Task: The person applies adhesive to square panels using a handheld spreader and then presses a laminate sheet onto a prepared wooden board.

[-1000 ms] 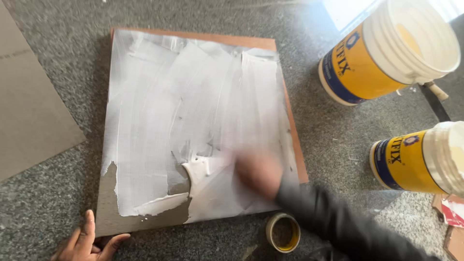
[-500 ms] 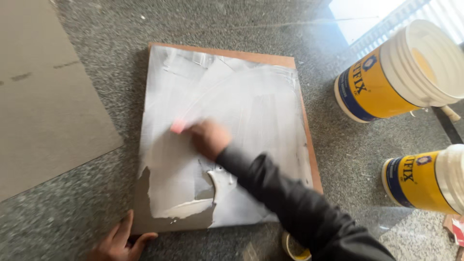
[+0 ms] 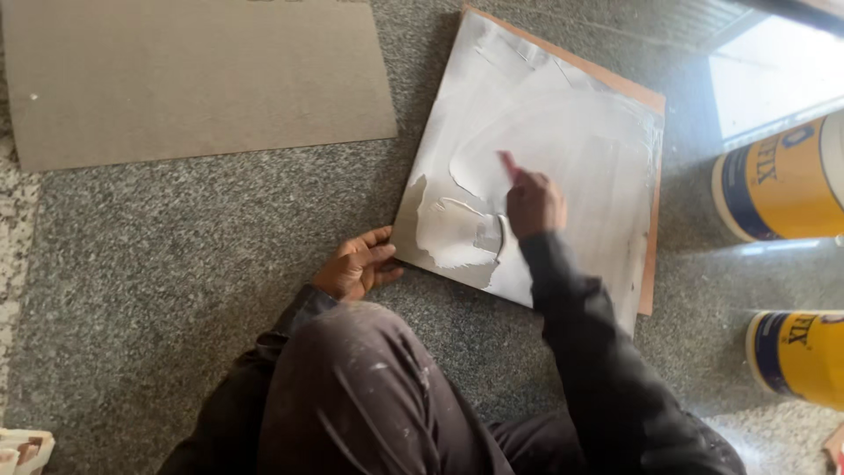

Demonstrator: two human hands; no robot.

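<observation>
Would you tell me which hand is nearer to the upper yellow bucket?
Right. The right hand is over the coated board, closer to the yellow bucket; the left hand rests at the board's far corner.

Strong daylight enters from upper right; overexposed white patch on speckled grey granite floor [image 3: 158, 264]. Glare washes pale-coated square board [image 3: 563, 132] and yellow plastic buckets [image 3: 782, 185]. Right hand [image 3: 532, 204] motion-blurred. Lower foreground dim, soft; overall mild haze.
</observation>
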